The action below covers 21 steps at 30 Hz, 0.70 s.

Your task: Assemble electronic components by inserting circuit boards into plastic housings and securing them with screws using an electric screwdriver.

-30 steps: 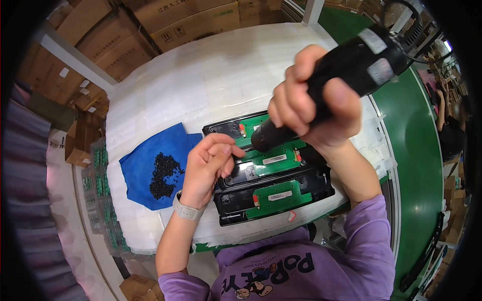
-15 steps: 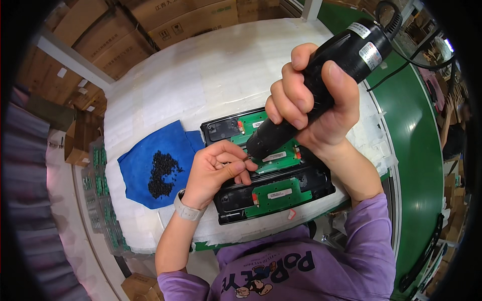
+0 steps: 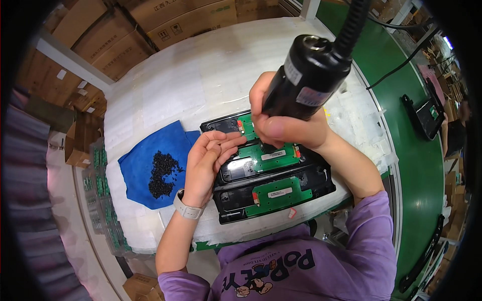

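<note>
Black screwdriver [image 3: 311, 80] over three black panels [image 3: 233, 200]

White table cover [image 3: 216, 65] stretches past the far panel toward cardboard boxes [image 3: 191, 20], the widest room being on that side; the nearest panel lies near the person's edge; green floor [image 3: 416, 145] runs along the right; three panels sit in a row, each bearing one green board [image 3: 281, 194]; one blue cloth [image 3: 138, 165], just left of them, carries one heap of small black pieces [image 3: 161, 175]; the right hand [image 3: 291, 129] has its fingers wrapped round the screwdriver, tip down at the middle board's left part, contact unclear; the left hand [image 3: 206, 155] is over the panels' left ends, fingers bent, thumb close, gap narrow; whether they pinch anything, I cannot tell
</note>
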Available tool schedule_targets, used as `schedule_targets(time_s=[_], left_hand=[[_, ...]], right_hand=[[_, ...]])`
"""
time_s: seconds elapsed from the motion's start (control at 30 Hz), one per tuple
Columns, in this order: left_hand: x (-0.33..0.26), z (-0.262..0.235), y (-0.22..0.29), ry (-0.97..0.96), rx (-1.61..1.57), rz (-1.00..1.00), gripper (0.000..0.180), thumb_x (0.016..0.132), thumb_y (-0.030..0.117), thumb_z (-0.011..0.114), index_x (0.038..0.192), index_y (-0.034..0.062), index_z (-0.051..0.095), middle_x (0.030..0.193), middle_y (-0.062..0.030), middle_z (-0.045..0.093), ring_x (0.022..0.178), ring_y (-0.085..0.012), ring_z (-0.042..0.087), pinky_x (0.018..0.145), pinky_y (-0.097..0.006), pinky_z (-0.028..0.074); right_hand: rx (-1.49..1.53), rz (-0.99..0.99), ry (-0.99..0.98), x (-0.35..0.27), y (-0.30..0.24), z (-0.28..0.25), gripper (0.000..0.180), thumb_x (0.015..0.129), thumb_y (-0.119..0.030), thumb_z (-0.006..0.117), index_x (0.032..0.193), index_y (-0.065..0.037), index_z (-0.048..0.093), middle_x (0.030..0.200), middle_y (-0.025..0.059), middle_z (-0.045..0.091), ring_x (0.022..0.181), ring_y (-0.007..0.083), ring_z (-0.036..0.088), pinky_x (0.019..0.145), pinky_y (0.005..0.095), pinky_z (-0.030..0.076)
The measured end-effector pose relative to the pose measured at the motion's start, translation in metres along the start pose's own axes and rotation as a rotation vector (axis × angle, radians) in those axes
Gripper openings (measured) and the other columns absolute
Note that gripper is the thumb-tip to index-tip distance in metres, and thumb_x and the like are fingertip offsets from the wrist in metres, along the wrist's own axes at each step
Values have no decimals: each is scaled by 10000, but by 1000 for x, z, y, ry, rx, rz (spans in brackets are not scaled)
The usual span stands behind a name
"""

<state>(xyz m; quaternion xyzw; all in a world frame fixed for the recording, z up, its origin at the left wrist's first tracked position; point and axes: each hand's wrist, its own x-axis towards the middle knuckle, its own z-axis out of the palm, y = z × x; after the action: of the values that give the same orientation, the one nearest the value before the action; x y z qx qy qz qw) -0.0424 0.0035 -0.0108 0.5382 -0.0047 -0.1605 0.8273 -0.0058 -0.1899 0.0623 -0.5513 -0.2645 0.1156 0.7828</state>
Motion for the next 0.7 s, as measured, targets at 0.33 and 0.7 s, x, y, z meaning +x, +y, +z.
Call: schedule_targets(time_s=[0.33, 0.7], left_hand=[[1, -4, -1, 41, 121, 52, 172, 955, 163, 388, 993, 9, 455, 776, -128, 595, 594, -162, 583, 529, -225, 451], [1, 1, 0, 112, 79, -72, 80, 914, 111, 461, 940, 38, 483, 617, -24, 511, 435, -50, 378, 390, -183, 263]], right_hand=[[-104, -104, -114, 2, 8, 4, 216, 692, -51, 717, 822, -6, 550, 691, 27, 582, 600, 70, 543, 544, 206, 435], [-167, -62, -133, -4, 6, 10, 220, 647, -45, 682, 782, -18, 510, 663, 16, 522, 553, 62, 482, 496, 183, 371]])
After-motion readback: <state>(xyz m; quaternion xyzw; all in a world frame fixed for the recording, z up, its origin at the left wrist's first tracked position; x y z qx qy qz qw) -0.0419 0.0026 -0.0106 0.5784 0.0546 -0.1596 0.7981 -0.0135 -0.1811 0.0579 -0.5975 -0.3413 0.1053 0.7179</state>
